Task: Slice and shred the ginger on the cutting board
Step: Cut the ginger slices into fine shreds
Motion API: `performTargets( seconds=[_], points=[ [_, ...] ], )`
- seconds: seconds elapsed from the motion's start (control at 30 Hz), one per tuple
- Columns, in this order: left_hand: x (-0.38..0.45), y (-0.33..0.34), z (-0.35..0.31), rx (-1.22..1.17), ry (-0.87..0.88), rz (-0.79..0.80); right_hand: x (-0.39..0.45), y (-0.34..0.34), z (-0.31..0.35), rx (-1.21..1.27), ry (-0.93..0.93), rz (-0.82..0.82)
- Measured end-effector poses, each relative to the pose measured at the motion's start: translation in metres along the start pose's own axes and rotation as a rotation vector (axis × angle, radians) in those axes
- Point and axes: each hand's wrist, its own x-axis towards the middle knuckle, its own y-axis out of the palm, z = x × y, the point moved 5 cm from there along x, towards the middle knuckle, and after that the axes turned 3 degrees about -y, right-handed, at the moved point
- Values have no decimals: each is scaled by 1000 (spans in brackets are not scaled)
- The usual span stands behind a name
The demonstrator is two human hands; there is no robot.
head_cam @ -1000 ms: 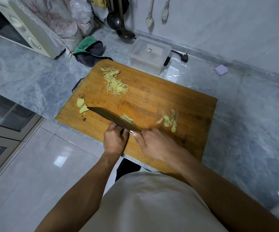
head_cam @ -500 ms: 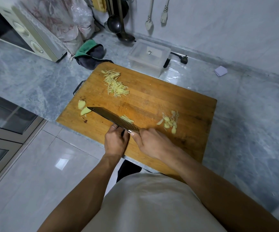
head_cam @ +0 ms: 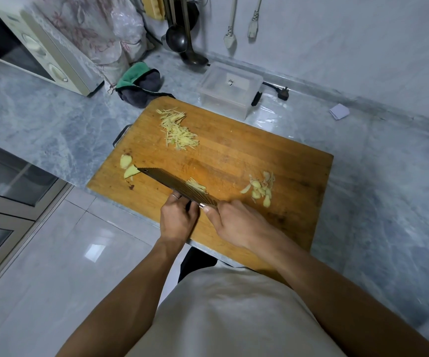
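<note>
Two hands work at the near edge of the cutting board (head_cam: 234, 155), which lies on the marble surface (head_cam: 54, 119). The right hand (head_cam: 236, 225) has its grip clenched around the handle of the cleaver (head_cam: 180, 184), whose blade runs out leftward and away from that hand. The left hand (head_cam: 178, 220) sits just beside the right, its fingers curled against the near face of the blade; whether they pinch ginger there cannot be told. A few fresh shreds (head_cam: 195, 185) lie against the blade's far side. A pile of shredded ginger (head_cam: 178, 132) sits well beyond both hands, ginger slices (head_cam: 261, 189) lie near the right hand's far side, and two ginger chunks (head_cam: 128, 167) rest at the blade tip.
</note>
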Motion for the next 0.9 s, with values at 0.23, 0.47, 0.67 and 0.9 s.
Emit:
performTargets(
  seconds=[0.23, 0.47, 0.67, 0.9],
  points=[
    [0, -5, -6, -14, 82, -63, -1, -1, -4, 3, -11, -16],
    [0, -2, -2, -21, 43, -39, -5, -1, -2, -3, -9, -13],
    [-1, 1, 2, 4, 2, -4, 3, 3, 2, 28, 0, -18],
    [0, -1, 3, 18, 26, -50, -5, 1, -2, 11, -33, -35]
  ],
)
